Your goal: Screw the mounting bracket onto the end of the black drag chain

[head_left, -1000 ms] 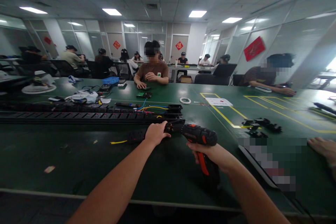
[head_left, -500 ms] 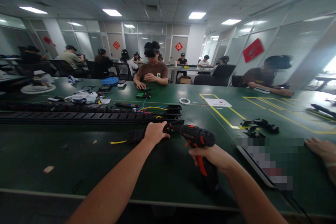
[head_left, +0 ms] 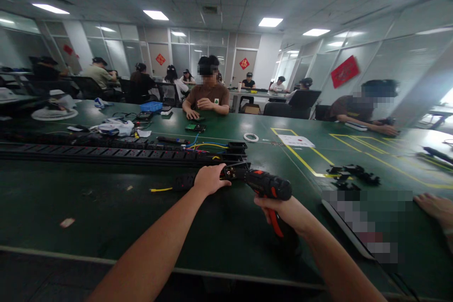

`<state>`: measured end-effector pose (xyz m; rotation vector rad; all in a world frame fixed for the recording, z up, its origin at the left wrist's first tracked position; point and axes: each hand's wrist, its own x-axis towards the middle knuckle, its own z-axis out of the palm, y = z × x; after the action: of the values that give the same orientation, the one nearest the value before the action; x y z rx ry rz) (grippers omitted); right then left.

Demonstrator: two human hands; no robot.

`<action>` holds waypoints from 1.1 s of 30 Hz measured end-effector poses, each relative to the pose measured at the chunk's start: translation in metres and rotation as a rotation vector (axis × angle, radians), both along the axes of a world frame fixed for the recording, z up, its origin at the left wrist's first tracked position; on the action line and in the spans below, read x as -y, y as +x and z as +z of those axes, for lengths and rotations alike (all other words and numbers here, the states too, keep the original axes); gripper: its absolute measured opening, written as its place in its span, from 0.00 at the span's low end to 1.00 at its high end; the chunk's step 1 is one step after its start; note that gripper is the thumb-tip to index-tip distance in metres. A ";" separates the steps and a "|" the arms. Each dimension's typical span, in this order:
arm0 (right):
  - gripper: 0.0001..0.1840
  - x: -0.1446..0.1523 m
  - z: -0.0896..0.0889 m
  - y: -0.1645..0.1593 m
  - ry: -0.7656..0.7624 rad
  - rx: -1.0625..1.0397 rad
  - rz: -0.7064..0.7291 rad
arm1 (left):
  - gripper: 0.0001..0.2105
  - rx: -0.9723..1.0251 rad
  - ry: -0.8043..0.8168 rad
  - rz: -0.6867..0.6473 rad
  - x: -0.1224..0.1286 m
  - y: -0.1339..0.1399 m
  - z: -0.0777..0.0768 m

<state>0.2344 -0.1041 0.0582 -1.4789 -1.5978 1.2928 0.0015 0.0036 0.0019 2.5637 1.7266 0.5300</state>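
My right hand (head_left: 288,212) grips the handle of a black and orange cordless screwdriver (head_left: 269,188), whose nose points left at the end of a short black power strip (head_left: 187,181). My left hand (head_left: 209,179) rests on that strip and holds it down on the green table (head_left: 106,207). The strip's open end (head_left: 236,170) shows small parts inside, right at the tool's tip. A yellow wire (head_left: 160,189) sticks out from the strip's left end.
Long black power strips (head_left: 106,153) lie across the table behind, with coloured wires (head_left: 205,145). Black plastic parts (head_left: 354,173) sit at the right, inside yellow floor-tape lines. Another person's hand (head_left: 437,207) rests at the far right. People sit across the table and at other tables.
The screwdriver has tipped slightly and its nose has stayed at the strip's end. The view has shifted a little; both hands keep their hold.
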 end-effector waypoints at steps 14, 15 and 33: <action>0.10 0.000 -0.001 0.000 -0.036 -0.018 -0.005 | 0.33 0.046 -0.027 0.083 0.003 0.004 0.003; 0.10 0.000 0.000 0.000 -0.035 -0.018 -0.006 | 0.32 0.041 -0.021 0.085 0.003 0.004 0.003; 0.08 0.003 0.003 -0.003 -0.031 -0.013 0.017 | 0.33 -0.023 0.102 0.023 0.002 0.006 -0.006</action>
<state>0.2315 -0.1076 0.0610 -1.4762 -1.5920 1.3396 0.0080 0.0017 -0.0042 2.6314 1.7840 0.6071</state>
